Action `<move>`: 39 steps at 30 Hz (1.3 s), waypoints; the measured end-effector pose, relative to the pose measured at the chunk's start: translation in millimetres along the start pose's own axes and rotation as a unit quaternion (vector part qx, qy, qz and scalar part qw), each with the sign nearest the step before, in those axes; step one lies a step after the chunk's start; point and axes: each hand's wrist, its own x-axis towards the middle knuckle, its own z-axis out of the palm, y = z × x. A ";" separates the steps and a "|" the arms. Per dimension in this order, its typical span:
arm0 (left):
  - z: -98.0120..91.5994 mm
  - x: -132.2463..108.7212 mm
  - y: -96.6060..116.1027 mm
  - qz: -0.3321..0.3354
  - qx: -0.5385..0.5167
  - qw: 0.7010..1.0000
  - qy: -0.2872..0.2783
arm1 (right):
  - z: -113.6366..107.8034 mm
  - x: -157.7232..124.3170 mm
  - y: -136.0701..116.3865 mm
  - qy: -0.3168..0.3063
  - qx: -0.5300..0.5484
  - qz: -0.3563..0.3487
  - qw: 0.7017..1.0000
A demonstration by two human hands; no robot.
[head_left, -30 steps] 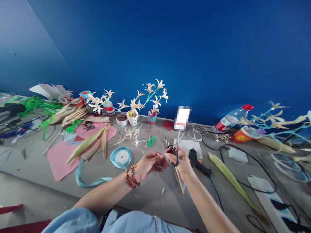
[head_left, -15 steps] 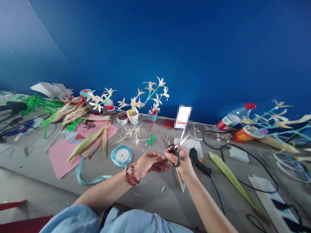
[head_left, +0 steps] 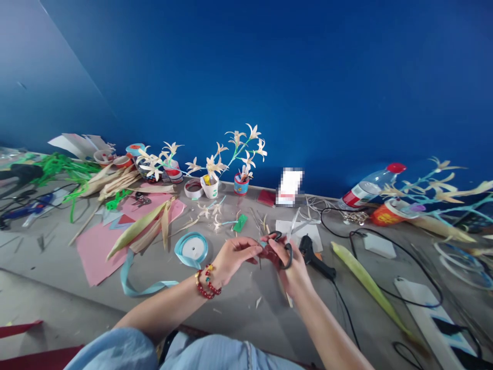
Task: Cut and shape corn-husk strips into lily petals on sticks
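Note:
My right hand (head_left: 295,272) is closed around the black-handled scissors (head_left: 287,256), whose blades point away from me toward the wall. Thumb and fingers of my left hand (head_left: 234,257) pinch together, meeting the right fingertips. Whatever lies between them is too small and blurred to name. Left of that hand is a spool of light blue ribbon (head_left: 181,246), its loose end trailing over the table. A black glue gun (head_left: 318,259) lies right of my right hand. Beyond my hands are small pale flowers (head_left: 216,222) and a green piece (head_left: 240,223).
Cups (head_left: 210,188) with pale flower stems line the blue wall. Pink paper (head_left: 98,252) and corn husks (head_left: 134,228) lie at left. At right are a plastic bottle (head_left: 362,192), a husk strip (head_left: 365,282), a black cable (head_left: 419,257) and a power strip (head_left: 419,300).
My fingertips have come closer together, and the left thumb now presses forward. The scissors have tilted slightly right, and their blades, spread before, now look nearer each other.

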 end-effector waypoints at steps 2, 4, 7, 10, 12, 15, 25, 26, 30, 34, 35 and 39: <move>5.1 -2.0 1.8 0.050 0.034 0.998 0.028 | 5.3 -6.2 1.7 0.007 0.039 0.017 0.999; 10.0 -4.8 3.1 0.086 0.069 0.993 0.042 | 10.8 -11.1 1.5 0.011 0.097 0.046 0.994; 14.9 -9.6 4.0 0.147 0.131 0.979 0.046 | 17.0 -15.4 -3.8 0.013 0.198 0.084 0.977; 16.9 -13.1 3.9 0.204 0.206 0.956 0.044 | 20.2 -18.4 -12.1 0.007 0.242 0.092 0.966; 17.6 -14.4 3.5 0.220 0.235 0.945 0.048 | 21.6 -20.3 -16.4 0.003 0.248 0.095 0.964; 18.8 -15.5 3.1 0.216 0.248 0.943 0.050 | 23.7 -22.1 -19.0 0.006 0.241 0.095 0.966; 20.5 -12.6 0.2 0.224 0.303 0.926 -0.001 | 26.8 -20.9 -15.4 0.012 0.247 0.061 0.967; 21.2 -12.3 0.1 0.224 0.305 0.926 -0.005 | 27.0 -20.8 -14.8 0.011 0.246 0.057 0.967; 23.3 -10.6 2.6 0.204 0.292 0.934 -0.016 | 23.2 -19.0 -8.4 0.009 0.203 0.006 0.979; 18.2 -6.8 9.5 0.128 0.237 0.962 -0.051 | 9.1 -18.3 -2.2 0.008 0.130 -0.047 0.990; 16.1 -5.9 11.2 0.107 0.216 0.968 -0.064 | 5.4 -18.8 -2.1 0.003 0.115 -0.047 0.992; 9.2 -4.7 15.6 0.050 0.160 0.981 -0.094 | -2.9 -21.0 -6.2 -0.009 0.028 -0.070 0.997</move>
